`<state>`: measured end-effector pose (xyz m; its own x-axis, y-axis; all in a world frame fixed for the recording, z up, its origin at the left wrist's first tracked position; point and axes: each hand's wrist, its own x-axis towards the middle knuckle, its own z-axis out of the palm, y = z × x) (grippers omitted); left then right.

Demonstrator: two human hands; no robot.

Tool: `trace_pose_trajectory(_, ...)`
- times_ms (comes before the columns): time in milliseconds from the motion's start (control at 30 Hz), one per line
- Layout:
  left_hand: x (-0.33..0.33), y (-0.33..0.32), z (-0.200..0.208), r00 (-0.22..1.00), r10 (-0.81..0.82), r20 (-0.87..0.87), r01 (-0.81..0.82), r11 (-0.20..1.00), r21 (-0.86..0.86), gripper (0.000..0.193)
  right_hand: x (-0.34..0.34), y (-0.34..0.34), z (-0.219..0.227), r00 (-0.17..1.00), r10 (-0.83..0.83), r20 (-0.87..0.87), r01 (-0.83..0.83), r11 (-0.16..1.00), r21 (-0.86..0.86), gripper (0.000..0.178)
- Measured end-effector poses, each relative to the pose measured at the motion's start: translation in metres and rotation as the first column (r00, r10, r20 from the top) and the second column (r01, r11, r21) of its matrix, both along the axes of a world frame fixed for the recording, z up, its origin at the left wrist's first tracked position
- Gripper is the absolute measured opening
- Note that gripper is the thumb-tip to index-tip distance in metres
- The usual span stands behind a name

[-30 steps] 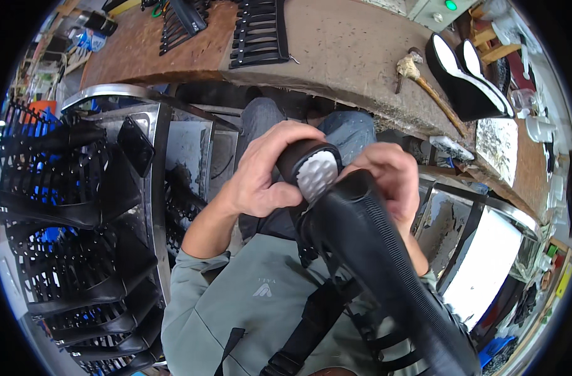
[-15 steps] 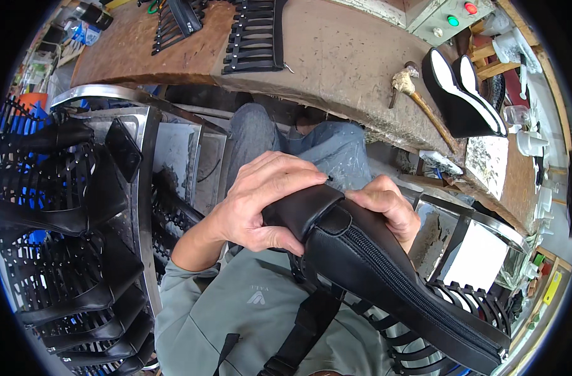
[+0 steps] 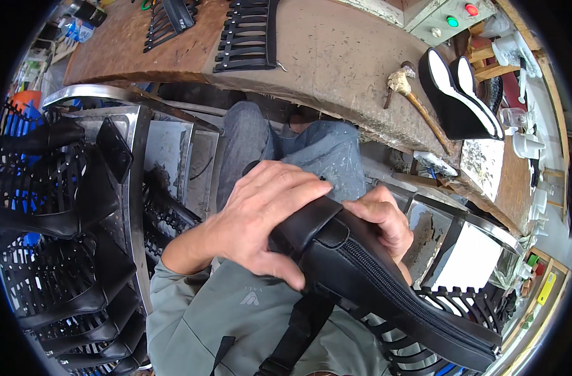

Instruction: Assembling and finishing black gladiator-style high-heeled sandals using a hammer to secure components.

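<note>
Workshop; brown bench (image 3: 336,69) curves across the top of view, worker seated facing it.

Left grip (image 3: 267,216): spread wide over the heel end (image 3: 314,220) of a black boot (image 3: 355,269), fingers across the top, thumb on the near side, clasping it. Right grip (image 3: 386,222): thumb pressed on the far edge beside the zip (image 3: 386,272), fingers curled in against that side, partly hidden; reads as a pinch on the edge.

Boot lies across the body above the lap, heel end at the hands, shaft running to lower right, zip uppermost. Slim black straps (image 3: 480,307) stick out past the shaft on both sides.

Handling (judged): moderate weight, most of it likely at the heel end. That end looks firm and should bear a full clasp. Shaft softer, stiffened along the zip, apt to bend if lifted by its far tip. Smooth surface may slide a little and could mark under nails. Straps springy, poor as a handle, easily snagged. Best hold: heel end in one palm, second hand under the shaft.

Farther out: rack (image 3: 132,207) at left with stock pairs (image 3: 104,257) and a phone (image 3: 115,149). On the bench, strap panel (image 3: 245,34), hammer (image 3: 427,116), wedges (image 3: 461,113).
</note>
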<state>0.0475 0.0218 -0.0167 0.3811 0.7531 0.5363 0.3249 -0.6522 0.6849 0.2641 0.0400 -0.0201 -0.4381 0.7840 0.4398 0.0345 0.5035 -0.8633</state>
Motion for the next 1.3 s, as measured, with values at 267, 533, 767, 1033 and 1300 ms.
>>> trace_pose_trajectory(267, 0.023, -0.002, 0.011, 0.988, 0.148, -0.039, -0.141, 0.980, 0.141, 0.069, 0.012, 0.014, 0.028, 0.967, 0.043, 0.250, -0.111, 0.958, 0.263, 0.038)
trace_pose_trajectory(533, 0.020, 0.007, 0.005, 0.985, 0.167, -0.055, -0.149, 0.959, 0.242, 0.060, 0.010, 0.040, 0.037, 0.906, 0.192, 0.377, -0.286, 0.935, 0.211, 0.034)
trace_pose_trajectory(767, 0.018, 0.057, 0.017, 0.978, 0.193, 0.081, -0.142, 0.897, -0.418, 0.048, 0.005, 0.058, 0.047, 0.859, 0.110, 0.499, 0.132, 0.896, -0.425, 0.029)
trace_pose_trajectory(1033, -0.012, 0.043, -0.026, 0.971, 0.076, 0.225, 0.072, 0.809, -0.583, 0.073, 0.010, 0.038, -0.044, 0.982, -0.012, -0.191, -0.101, 0.816, -0.569, 0.047)
trace_pose_trajectory(1300, -0.019, 0.039, -0.035, 0.983, -0.019, 0.184, 0.106, 0.872, -0.479, 0.088, 0.001, 0.054, -0.015, 0.929, 0.329, 0.171, -0.027, 0.520, -0.854, 0.013)
